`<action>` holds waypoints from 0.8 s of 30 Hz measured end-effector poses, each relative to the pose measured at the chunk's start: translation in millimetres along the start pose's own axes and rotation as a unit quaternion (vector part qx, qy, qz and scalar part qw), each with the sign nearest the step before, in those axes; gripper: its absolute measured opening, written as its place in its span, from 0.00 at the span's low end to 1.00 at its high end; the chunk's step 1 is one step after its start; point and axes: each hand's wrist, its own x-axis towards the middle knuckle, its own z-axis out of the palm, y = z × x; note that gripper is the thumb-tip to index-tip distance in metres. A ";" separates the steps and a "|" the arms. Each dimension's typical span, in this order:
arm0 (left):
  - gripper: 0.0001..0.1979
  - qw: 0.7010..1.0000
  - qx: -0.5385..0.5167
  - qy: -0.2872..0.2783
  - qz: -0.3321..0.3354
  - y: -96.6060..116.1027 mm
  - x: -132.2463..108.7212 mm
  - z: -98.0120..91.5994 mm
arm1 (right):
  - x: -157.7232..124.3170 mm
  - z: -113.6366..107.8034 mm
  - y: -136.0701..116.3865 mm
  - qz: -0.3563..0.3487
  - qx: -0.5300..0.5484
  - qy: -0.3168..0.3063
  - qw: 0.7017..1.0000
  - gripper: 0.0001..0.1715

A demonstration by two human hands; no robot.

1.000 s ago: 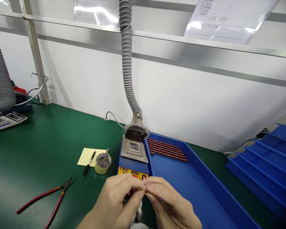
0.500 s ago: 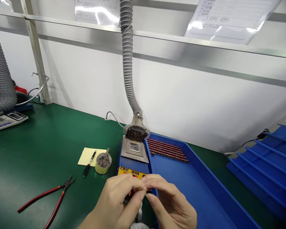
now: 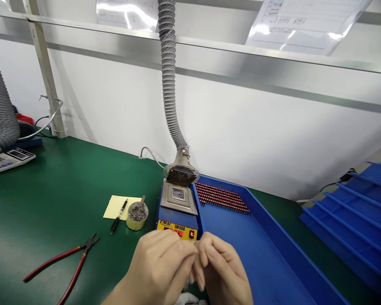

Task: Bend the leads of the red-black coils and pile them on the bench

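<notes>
My left hand (image 3: pixel 163 264) and my right hand (image 3: pixel 224 264) meet at the fingertips at the front edge of the solder pot (image 3: pixel 178 218). The left fingers are curled closed around a small red-and-black part, which the hand now hides. Thumb and forefinger of my right hand pinch together; whatever they grip is too small to make out. Just beyond the hands, the pot's yellow front panel (image 3: pixel 187 233) shows a lit red display and a switch. Whitish cloth-like material (image 3: pixel 189 298) shows below the hands.
Rows of red-and-black parts (image 3: pixel 222 198) lie in the blue tray (image 3: pixel 273 250). A tin of grey bits (image 3: pixel 137 217), a pen (image 3: pixel 118 218), yellow notepaper (image 3: pixel 112 205) and red-handled cutters (image 3: pixel 82 250) sit left. An extraction hose (image 3: pixel 169 76) hangs over the pot; blue racks (image 3: pixel 352 224) stand right.
The right hand's fingers have drawn in from a wide arch to a tight pinch. My left hand has rolled over the red-and-black part, which showed before. The pot's panel is less covered.
</notes>
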 end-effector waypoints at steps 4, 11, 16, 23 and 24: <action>0.09 0.989 -0.113 0.003 -0.092 2.2 2.0 -3.3 | 2.9 -0.6 -2.6 -0.149 -0.093 0.033 0.984 0.12; 0.08 0.971 -0.182 -0.019 -0.152 3.8 2.6 -3.9 | 2.4 1.7 -0.4 -0.220 -0.181 0.035 0.958 0.04; 0.08 0.972 -0.175 -0.033 -0.156 2.8 3.0 -5.9 | -1.5 -2.9 -4.7 -0.189 -0.145 0.155 0.959 0.10; 0.10 0.856 -0.394 -0.026 -0.335 -3.2 -4.7 -8.2 | 3.8 -0.3 6.5 -0.072 -0.026 0.066 0.995 0.10; 0.14 0.835 -0.431 -0.013 -0.341 -3.6 -6.2 -6.7 | 5.0 4.9 9.7 -0.044 0.027 0.069 0.996 0.10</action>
